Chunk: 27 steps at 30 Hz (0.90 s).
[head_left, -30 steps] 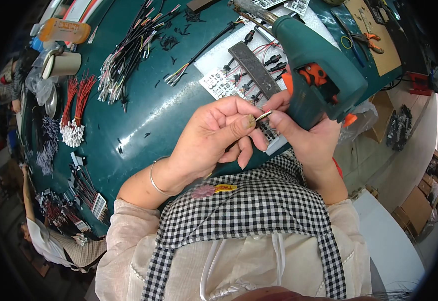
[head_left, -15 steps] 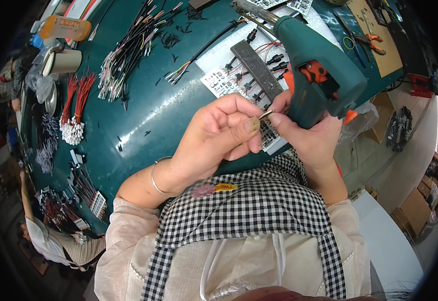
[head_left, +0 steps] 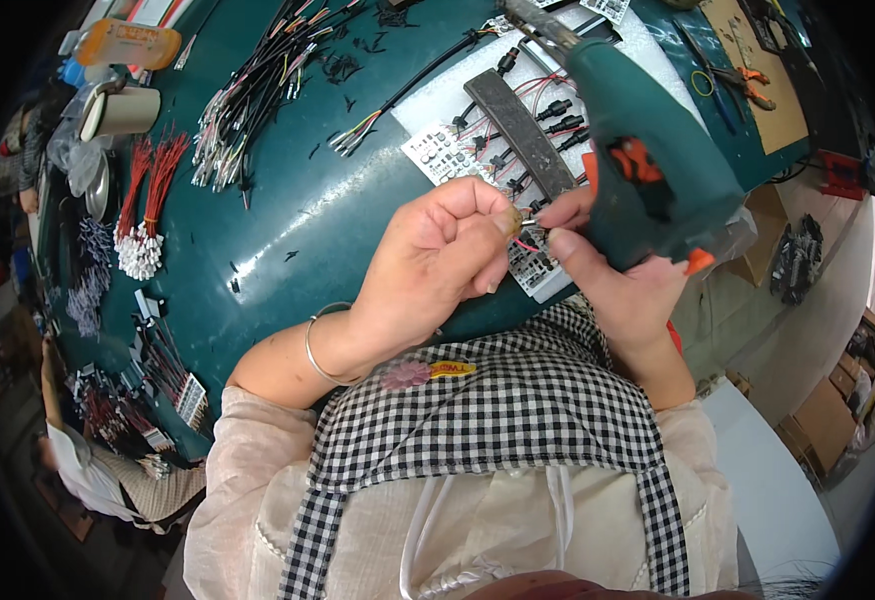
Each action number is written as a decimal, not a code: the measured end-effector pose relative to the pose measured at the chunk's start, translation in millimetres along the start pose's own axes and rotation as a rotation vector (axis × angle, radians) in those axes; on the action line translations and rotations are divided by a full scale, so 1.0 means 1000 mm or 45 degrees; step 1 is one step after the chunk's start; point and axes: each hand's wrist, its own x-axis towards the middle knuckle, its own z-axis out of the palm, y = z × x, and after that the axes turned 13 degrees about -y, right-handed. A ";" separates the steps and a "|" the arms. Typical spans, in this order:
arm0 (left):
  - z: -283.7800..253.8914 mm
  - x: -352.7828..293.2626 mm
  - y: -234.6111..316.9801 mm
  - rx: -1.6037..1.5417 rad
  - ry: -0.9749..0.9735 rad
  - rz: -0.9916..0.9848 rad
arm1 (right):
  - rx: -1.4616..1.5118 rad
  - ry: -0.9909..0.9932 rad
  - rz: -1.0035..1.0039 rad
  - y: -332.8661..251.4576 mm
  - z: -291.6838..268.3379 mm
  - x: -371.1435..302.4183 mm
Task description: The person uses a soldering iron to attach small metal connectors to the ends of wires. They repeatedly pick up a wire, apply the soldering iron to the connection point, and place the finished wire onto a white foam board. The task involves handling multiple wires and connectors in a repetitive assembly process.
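Observation:
My left hand (head_left: pixel 435 248) is closed, with thumb and forefinger pinching thin wires (head_left: pixel 525 244), one of them pink. Close on its right is my right hand (head_left: pixel 629 300), its thumb and forefinger by the wire ends. A green heat gun (head_left: pixel 662 150) with orange parts sits in my right hand, its nozzle towards the far side; the grip is partly hidden. Beneath the hands is a white circuit board panel (head_left: pixel 534 277). Just beyond, a dark flat bar (head_left: pixel 522 132) lies across wires with black connectors (head_left: pixel 562 125).
On the green table (head_left: pixel 297 215) lie black cables (head_left: pixel 272 90) with stripped ends, red wire bundles (head_left: pixel 147 200) and black scraps (head_left: pixel 342 65). Pliers (head_left: pixel 747 88) are at far right. At left are a cup (head_left: pixel 127 112), an orange bottle (head_left: pixel 129 47) and another person (head_left: pixel 92 470).
The heat gun has shifted slightly right and nearer. My fingertips have drawn a little apart, and a pink wire now shows between them.

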 end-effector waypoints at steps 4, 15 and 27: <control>0.000 0.001 -0.004 0.033 -0.011 0.001 | 0.016 0.109 -0.004 -0.001 0.009 0.002; 0.000 -0.001 -0.001 0.233 0.007 0.042 | -0.103 0.013 0.020 0.002 0.003 0.001; -0.002 -0.002 -0.003 0.348 -0.046 0.086 | 0.068 0.042 0.116 -0.003 -0.001 0.005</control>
